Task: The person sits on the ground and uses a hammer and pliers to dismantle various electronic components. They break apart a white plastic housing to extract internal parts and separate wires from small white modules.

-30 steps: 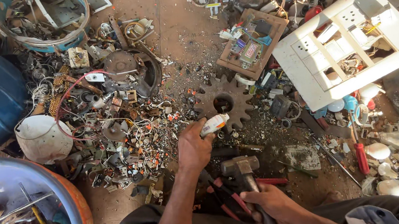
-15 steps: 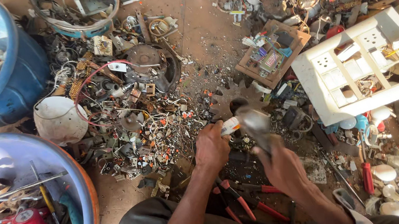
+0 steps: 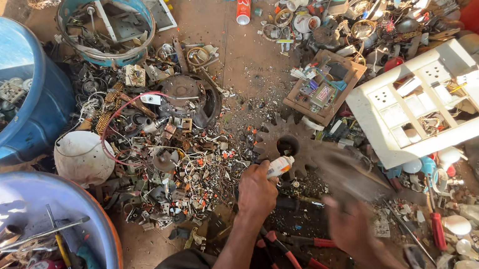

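Head view: the left hand [image 3: 256, 192] is clamped around a small white, cylinder-shaped piece [image 3: 280, 166] with an orange band near its tip, pressing it down on the rusty toothed gear wheel [image 3: 286, 144] that lies flat on the dirt floor, near the middle of the scrap spread. The piece is pale and stubby, lying on its side, its free end pointing right toward the gear's dark centre hole. The right hand [image 3: 349, 225] is blurred; it seems wrapped around a hammer handle, and a grey smear of the hammer [image 3: 353, 174] sweeps above it, over the gear's right side, though I cannot tell the grip for sure.

Just below the hands, red-handled pliers [image 3: 282, 251] lie on the floor between the person's knees. To the right of the gear sits a white plastic socket frame [image 3: 375, 109] with open windows, and above the gear a small wooden tray [image 3: 295, 102] holds circuit bits. Left of the gear spreads a heap of wires and small metal parts [image 3: 181, 168], with a white dome-shaped shell [image 3: 82, 158] beside it. A blue barrel [image 3: 21, 72] stands at the far left corner and a wide blue tub [image 3: 65, 198] of tools at the near left.
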